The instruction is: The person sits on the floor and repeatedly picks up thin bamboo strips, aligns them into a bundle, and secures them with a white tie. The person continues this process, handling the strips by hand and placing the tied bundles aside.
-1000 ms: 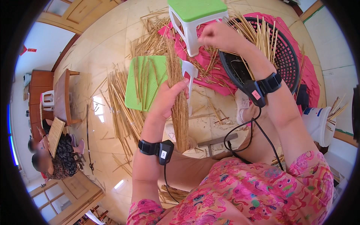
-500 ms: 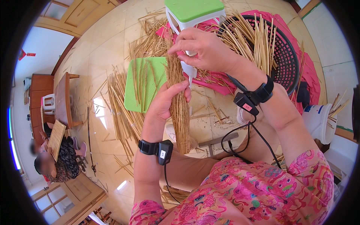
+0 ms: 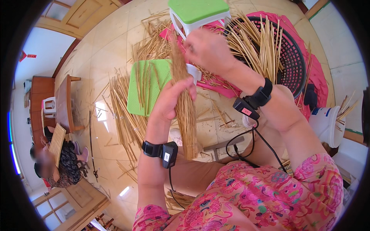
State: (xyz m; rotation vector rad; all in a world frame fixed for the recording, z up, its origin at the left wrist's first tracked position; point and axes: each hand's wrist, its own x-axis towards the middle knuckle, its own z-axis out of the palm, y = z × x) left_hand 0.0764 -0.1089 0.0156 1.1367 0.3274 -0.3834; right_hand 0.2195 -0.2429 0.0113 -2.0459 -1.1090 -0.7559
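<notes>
My left hand (image 3: 174, 98) is wrapped round a thick bundle of dried grass heads (image 3: 185, 123), its thumb across the front. The bundle stands nearly upright, its bushy lower end above my lap. Close to its upper end, on the right, is my right hand (image 3: 210, 49). Motion blurs those fingers; they look curled, and I cannot make out whether anything is between them. Behind the bundle, several loose grass stems (image 3: 144, 82) lie on a green stool top (image 3: 135, 102).
Long stalks (image 3: 271, 46) fill part of a black basket (image 3: 295, 57) on pink cloth (image 3: 322, 81). Another green-topped stool (image 3: 198, 11) stands at the back. More stalks (image 3: 121, 104) litter the floor. A white bucket (image 3: 323, 125) is at right; seated people (image 3: 63, 165) and a wooden table (image 3: 65, 102) are at left.
My right hand has moved slightly right, away from the bundle's top, and is now blurred. The bundle tilts a little more to the left at its top; my left hand keeps its hold.
</notes>
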